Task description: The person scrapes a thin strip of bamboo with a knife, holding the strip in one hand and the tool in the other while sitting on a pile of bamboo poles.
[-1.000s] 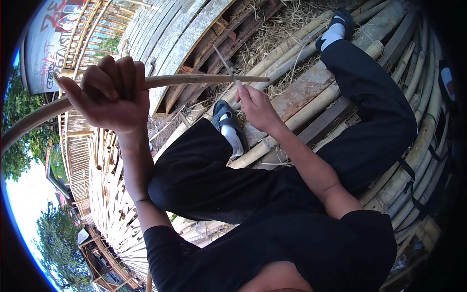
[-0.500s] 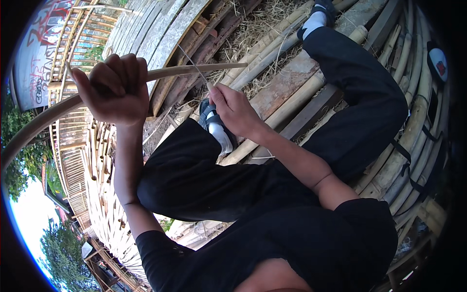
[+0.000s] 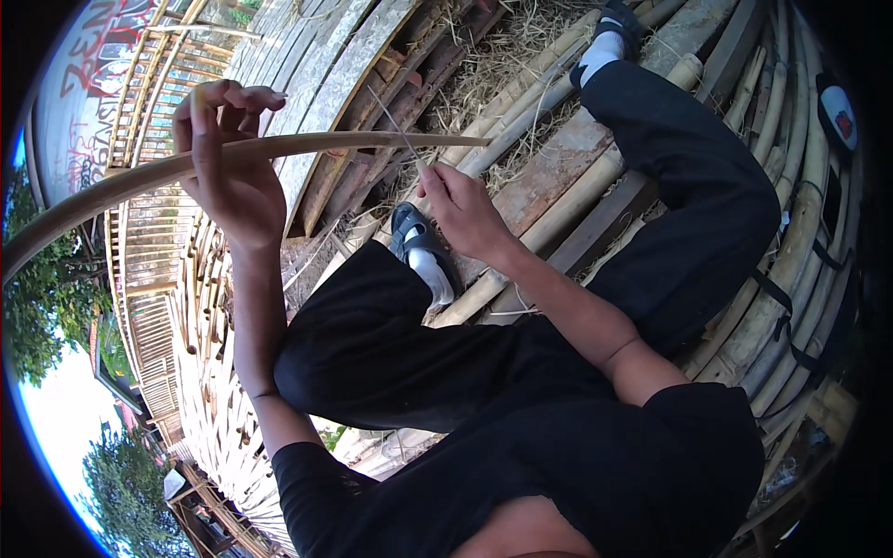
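Bamboo strip lies across your left hand, under its loosely curled fingers. Your right hand is closed on a thin knife touching the strip near its tip.

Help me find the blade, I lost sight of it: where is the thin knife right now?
In the head view, upper middle: the thin knife rises from the right hand, its blade crossing the bamboo strip held by the left hand.
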Motion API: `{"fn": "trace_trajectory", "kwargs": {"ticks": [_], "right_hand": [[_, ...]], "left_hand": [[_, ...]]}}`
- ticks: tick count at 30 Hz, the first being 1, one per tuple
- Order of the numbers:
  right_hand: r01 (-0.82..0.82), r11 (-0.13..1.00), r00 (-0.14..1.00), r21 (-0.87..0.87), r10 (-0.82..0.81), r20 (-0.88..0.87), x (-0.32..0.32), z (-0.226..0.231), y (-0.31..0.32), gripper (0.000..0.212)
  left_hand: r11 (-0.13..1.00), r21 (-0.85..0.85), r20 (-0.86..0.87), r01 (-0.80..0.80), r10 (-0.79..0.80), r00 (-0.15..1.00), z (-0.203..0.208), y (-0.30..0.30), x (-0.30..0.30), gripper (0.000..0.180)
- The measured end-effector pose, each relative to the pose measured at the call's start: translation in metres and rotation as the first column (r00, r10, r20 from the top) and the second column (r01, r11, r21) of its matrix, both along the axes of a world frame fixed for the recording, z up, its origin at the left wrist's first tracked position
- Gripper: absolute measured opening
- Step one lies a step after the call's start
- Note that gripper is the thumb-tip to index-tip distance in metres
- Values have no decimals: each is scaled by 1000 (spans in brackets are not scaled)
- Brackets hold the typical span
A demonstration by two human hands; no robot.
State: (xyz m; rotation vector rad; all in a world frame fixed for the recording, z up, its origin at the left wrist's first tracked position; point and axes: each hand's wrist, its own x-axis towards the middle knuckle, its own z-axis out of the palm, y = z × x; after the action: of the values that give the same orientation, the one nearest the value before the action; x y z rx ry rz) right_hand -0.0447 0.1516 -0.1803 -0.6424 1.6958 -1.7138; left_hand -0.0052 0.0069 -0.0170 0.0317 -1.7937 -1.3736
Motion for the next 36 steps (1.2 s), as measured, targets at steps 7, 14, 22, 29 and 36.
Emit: {"fn": "trace_trajectory", "kwargs": {"ticks": [7,14,22,29,36], "right_hand": [[2,999,1000,-45,-2,-10,9,2,-2,38],[-41,998,996,43,44,-82,16,16,1,39],[12,1000,941,-20,-18,-339,26,12,-2,26],[-32,999,952,-44,17,-307,28,41,9,28],[2,995,962,104,27,-272,10,29,7,31]], "left_hand": [[978,67,-201,-199,209,957,41,8,34,56],[990,88,-253,108,-83,964,33,1,30,63],[995,70,-204,73,-58,977,36,12,25,65],[971,116,-207,210,-183,961,37,17,23,66],[977,97,-207,190,-166,964,37,7,11,66]]}}
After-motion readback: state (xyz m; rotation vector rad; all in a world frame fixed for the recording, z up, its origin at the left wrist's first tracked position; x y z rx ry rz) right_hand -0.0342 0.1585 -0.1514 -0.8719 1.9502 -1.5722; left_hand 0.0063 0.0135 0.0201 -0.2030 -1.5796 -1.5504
